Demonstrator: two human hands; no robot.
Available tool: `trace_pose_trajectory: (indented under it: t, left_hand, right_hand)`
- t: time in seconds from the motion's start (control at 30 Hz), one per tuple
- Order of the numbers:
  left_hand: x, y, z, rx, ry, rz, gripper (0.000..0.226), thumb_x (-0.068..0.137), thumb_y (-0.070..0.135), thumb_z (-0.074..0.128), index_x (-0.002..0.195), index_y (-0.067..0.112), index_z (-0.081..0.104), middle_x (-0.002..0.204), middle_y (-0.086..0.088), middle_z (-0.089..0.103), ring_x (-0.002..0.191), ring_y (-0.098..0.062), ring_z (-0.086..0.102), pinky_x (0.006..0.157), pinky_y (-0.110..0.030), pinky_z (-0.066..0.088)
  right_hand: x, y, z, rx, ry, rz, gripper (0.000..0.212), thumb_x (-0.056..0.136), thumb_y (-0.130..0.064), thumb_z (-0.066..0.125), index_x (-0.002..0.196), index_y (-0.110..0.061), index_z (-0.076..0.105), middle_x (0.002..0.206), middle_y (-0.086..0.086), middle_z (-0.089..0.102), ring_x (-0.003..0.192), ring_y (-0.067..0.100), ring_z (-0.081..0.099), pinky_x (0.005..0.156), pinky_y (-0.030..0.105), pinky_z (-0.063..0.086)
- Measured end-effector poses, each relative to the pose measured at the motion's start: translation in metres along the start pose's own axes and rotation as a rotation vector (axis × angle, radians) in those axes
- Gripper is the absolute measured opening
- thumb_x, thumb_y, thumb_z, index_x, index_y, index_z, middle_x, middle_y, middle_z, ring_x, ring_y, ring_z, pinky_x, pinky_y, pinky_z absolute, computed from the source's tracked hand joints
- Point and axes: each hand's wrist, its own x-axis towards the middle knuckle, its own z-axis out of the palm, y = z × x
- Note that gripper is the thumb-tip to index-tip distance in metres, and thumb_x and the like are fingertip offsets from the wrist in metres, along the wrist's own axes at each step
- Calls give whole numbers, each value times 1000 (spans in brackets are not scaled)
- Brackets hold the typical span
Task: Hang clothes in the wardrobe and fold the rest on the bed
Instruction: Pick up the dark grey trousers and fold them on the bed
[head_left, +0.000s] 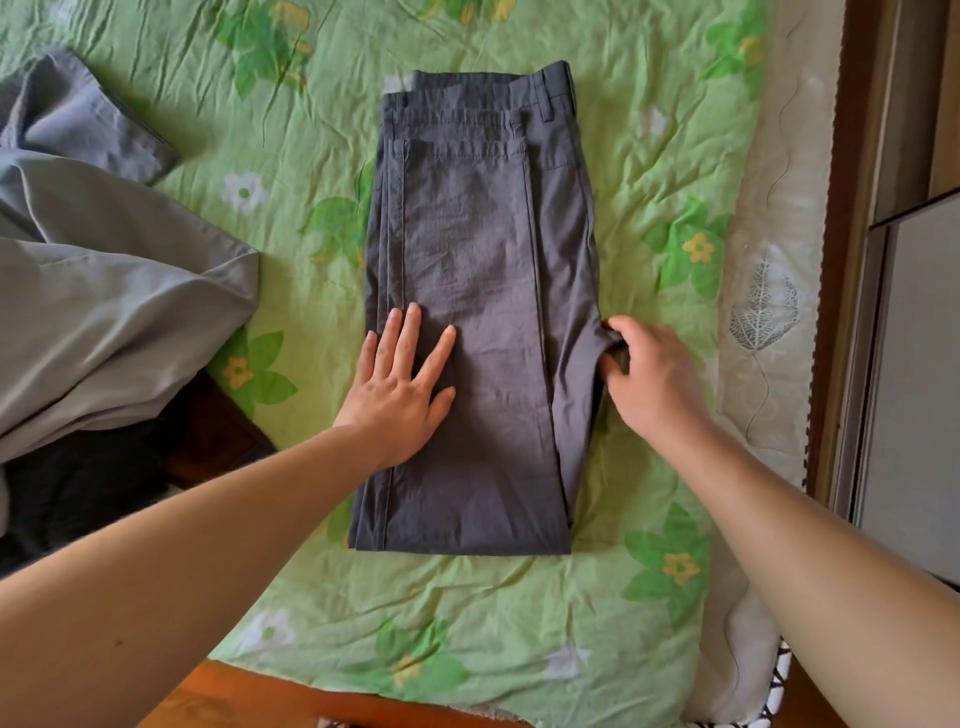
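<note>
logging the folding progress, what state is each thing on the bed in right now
green floral quilt: spread out, wrinkled
dark grey trousers: folded lengthwise, lying flat on the quilt
left hand: fingers straight, pressing flat on the trousers
right hand: pinching the trousers' right edge
light grey garment: unfolded, crumpled at the left

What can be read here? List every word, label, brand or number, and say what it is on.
None: no readable text shows on the dark grey trousers, the green flowered quilt or the grey cloth at left.
</note>
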Motion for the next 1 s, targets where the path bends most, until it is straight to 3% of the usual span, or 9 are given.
trace_pose_trajectory:
  t: [0.13,0.27,0.4,0.53,0.63,0.73,0.83,0.9,1.0]
  left_hand:
    - [0,1,0,4,-7,1,69,103,55,19,158,34,-16,162,-12,-31,149,-30,-29,124,-51,-6]
    - [0,1,0,8,5,1,69,103,54,19,158,33,-15,162,-13,-29,150,-31,-27,124,-52,-4]
    - [-1,1,0,11,-4,1,69,103,54,19,158,32,-17,161,-14,-31,149,-31,-29,124,-51,-5]
    - [0,1,0,16,-2,1,69,103,53,19,158,31,-17,161,-14,-31,149,-32,-29,124,-52,-5]
    - [-1,1,1,18,17,4,70,103,54,21,158,31,-14,162,-14,-29,150,-32,-26,124,-52,-3]
    - [-2,-2,1,38,28,19,70,101,57,18,158,32,-16,162,-13,-31,150,-30,-27,125,-50,-3]
    - [-1,-4,2,77,10,20,70,100,61,12,156,34,-21,160,-12,-34,150,-30,-28,125,-50,-3]
    - [0,-3,-1,86,3,15,70,101,60,14,156,34,-21,160,-12,-34,150,-30,-27,125,-50,0]
    - [-12,4,-7,-63,66,-30,73,102,53,33,160,32,-6,163,-15,-26,153,-32,-18,126,-47,5]
  right_hand:
    - [8,10,3,-324,99,-45,33,70,5,58,101,-7,61,88,18,66,84,41,57,69,46,46]
    - [4,19,5,-457,85,24,21,73,4,54,91,-6,58,86,19,60,84,42,54,67,48,44]
    - [-2,10,2,-340,158,-44,48,75,2,54,122,-9,58,112,18,57,102,43,52,81,52,44]
    - [-3,-7,2,-200,245,-465,38,88,-2,51,122,-7,69,133,14,61,127,38,53,101,53,43]
    - [-16,-27,21,-335,58,-601,45,99,-27,51,141,-13,58,154,16,46,145,37,38,116,59,29]
    - [-28,-23,43,-569,-255,-473,70,97,-67,27,160,-38,13,170,9,3,155,37,0,120,66,7]
    - [-28,-8,53,-581,-291,-371,74,94,-75,11,158,-44,-6,170,10,-6,155,35,-10,122,62,-1]
    - [-28,-13,54,-615,-285,-338,74,95,-74,11,159,-42,-5,169,13,-4,155,36,-8,122,62,0]
    - [-49,-31,52,-528,-150,-228,72,96,-63,42,159,-35,23,164,22,18,151,43,16,121,58,16]
